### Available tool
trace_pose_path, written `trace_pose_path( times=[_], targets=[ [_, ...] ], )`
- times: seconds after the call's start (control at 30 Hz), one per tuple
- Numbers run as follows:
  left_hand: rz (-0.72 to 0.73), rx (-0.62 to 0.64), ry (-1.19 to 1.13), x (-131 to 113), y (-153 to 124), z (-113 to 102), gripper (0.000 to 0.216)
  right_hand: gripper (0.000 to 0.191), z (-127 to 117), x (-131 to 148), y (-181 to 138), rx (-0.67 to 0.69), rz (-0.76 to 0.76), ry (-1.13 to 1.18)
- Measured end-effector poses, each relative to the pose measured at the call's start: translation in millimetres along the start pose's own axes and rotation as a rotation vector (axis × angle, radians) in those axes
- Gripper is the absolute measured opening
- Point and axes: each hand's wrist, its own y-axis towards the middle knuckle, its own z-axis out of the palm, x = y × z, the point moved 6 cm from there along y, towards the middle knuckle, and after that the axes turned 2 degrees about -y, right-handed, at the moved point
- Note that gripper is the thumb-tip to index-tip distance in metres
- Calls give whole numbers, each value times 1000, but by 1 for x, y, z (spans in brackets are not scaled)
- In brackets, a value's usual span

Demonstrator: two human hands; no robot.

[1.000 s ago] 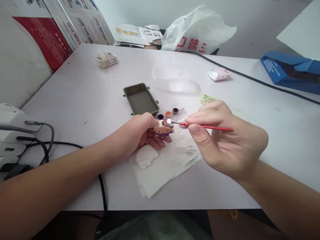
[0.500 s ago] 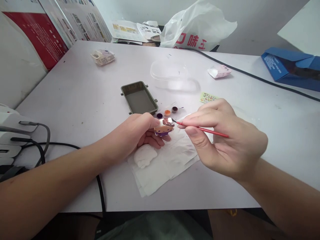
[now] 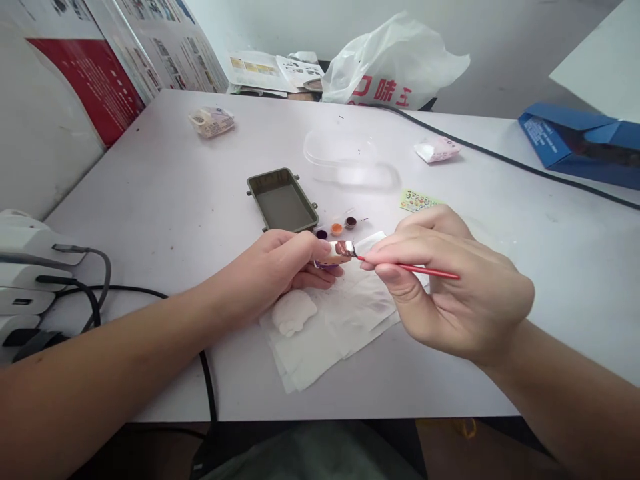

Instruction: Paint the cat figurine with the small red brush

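Observation:
Between the thumb and fingers of my left hand (image 3: 300, 260) is a small painted figurine (image 3: 342, 249), white on top with a brown patch, orange and purple lower down. My right hand (image 3: 440, 280) pinches a thin red paintbrush (image 3: 425, 270). Its dark tip meets the figurine's right edge, beside the brown patch. Just beyond the figurine stand little paint pots: a dark purple one (image 3: 321, 235), an orange one (image 3: 337, 229) and a dark brown one (image 3: 351, 223). Below my hands lie white tissues (image 3: 320, 360) and a white shaped piece (image 3: 294, 312).
An olive tray (image 3: 283, 200) sits behind the pots, with a clear plastic lid (image 3: 345, 157) farther back. A sticker sheet (image 3: 419, 201), crumpled packets (image 3: 213, 123) and a blue box (image 3: 560, 143) lie around. A black cable crosses the right; chargers (image 3: 30, 267) stand left.
The figurine has tipped in my left hand, so its top shows more and its face less. The brush has shifted slightly down and right with it. The whole view has moved a little.

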Motion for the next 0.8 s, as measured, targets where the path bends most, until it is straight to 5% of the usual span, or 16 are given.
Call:
trace_pose_path(
  times=[0.4, 0.8],
  targets=[
    [3, 5, -5, 3, 1, -3, 26, 19, -8, -8, -4, -159, 88, 29],
    [13, -18, -19, 0, 0, -1, 24, 19, -1, -4, 0, -7, -23, -36]
  ],
)
